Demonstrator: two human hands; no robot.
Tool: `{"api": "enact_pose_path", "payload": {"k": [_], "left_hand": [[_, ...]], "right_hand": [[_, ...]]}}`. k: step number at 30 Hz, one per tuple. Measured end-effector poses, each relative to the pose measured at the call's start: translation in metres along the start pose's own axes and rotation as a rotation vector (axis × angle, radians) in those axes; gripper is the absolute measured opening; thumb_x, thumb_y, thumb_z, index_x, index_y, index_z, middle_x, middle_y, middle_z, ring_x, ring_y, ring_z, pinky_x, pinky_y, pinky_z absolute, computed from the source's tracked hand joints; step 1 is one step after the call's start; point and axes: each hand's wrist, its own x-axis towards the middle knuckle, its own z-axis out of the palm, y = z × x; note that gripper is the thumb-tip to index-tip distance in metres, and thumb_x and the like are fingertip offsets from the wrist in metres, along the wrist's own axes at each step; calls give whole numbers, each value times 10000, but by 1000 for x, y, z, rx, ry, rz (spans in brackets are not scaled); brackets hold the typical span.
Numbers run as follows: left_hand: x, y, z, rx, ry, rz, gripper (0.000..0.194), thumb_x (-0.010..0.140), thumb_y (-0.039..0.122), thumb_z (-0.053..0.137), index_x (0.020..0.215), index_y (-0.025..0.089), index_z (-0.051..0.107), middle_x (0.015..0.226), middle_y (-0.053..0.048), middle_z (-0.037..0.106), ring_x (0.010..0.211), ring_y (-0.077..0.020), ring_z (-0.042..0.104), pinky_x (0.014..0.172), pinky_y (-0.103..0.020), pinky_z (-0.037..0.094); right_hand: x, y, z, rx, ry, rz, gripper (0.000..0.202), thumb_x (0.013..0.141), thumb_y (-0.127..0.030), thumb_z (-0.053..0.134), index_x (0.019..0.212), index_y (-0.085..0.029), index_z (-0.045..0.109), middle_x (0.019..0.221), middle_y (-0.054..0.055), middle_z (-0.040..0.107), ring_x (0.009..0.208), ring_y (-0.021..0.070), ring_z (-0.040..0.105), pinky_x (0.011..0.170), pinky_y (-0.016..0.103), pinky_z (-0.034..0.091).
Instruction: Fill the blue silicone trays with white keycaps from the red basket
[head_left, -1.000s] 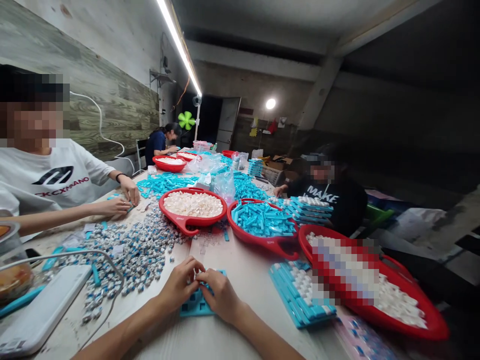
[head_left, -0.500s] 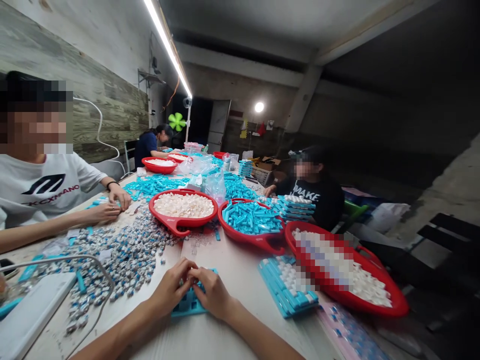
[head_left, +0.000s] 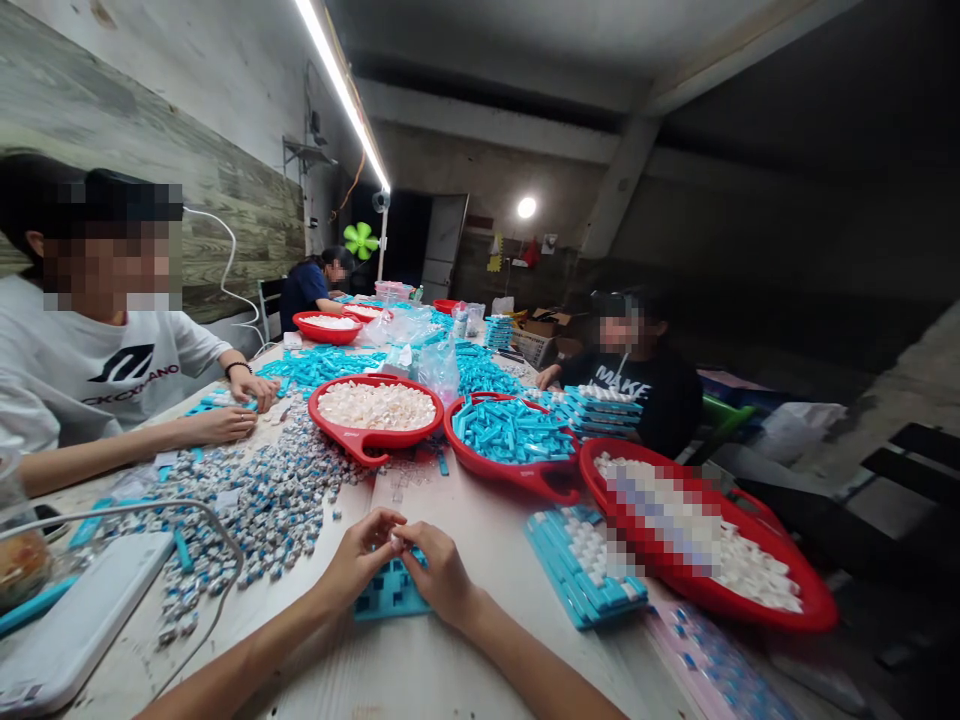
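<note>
Our left hand [head_left: 364, 550] and right hand [head_left: 442, 575] meet fingertip to fingertip at the front of the pale, wood-grained surface [head_left: 499, 640]. Each grip is narrow: thumb and forefinger pinch at a small, rounded whitish piece [head_left: 396, 541] held between the two hands. We cannot tell how the hold is divided between them.

Directly below the fingers, a flat, light-blue plastic panel with square openings [head_left: 390, 592] lies on the surface, partly covered by the hands. We cannot tell whether the fingers touch it.

To the left of the panel, we find a loose heap of small silver, white and blue components [head_left: 262, 515]. To the right stands a stack of light-blue plastic panels with white caps [head_left: 581, 575], just beside a large red plastic bowl of white pieces [head_left: 819, 600].

Beyond the hands, we note a red plastic bowl of cream-coloured pieces [head_left: 409, 439] and, beside it, a red plastic bowl of light-blue strips [head_left: 510, 478]. At the left edge sits a co-worker in a white shirt [head_left: 97, 360], both hands on the surface.
</note>
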Motion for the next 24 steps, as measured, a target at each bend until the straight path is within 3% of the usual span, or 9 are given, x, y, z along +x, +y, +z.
{"api": "enact_pose_path", "payload": {"k": [4,10,13,18,21,24], "left_hand": [[3,-5,-1,-101,33,-49,387,744,446,703,989,174,576,785,-4,590,723,-142,564,656,-224,438],[3,1,-1,-47,49,-24,386,732,432,702,987,170,579,702,31,546,643,-120,538,611,-215,426],[3,9,-5,110,79,-14,347,772,411,645,1014,169,585,718,14,585,682,-149,569,644,-243,440],[7,11,-17,448,284,-32,281,831,376,499,966,176,643,892,-59,666,870,-221,605,788,-329,449],[10,4,-22,494,284,-27,270,812,345,493,942,177,660,980,-74,673,978,-235,591,885,-353,425],[10,-7,-20,467,227,-70,277,796,333,510,963,172,661,1016,-79,674,1001,-236,589,883,-339,438]], "right_hand": [[-1,1,1,-1,8,0,181,867,-136,512,1029,-201,560,855,45,661,758,168,616,711,288,479],[1,-2,2,22,43,45,108,854,-152,536,945,-199,572,831,35,652,750,164,611,707,283,482],[7,-2,-4,72,59,84,85,867,-184,537,928,-195,595,819,33,638,727,154,601,677,266,483],[17,7,-18,47,157,250,154,858,-267,577,968,-190,654,678,-2,552,590,137,514,574,254,438],[17,11,-18,35,67,264,172,858,-282,587,955,-180,685,633,-9,537,565,130,495,560,247,416],[13,10,-11,29,-78,244,154,856,-244,599,940,-173,706,643,0,579,570,127,521,588,243,422]]}}
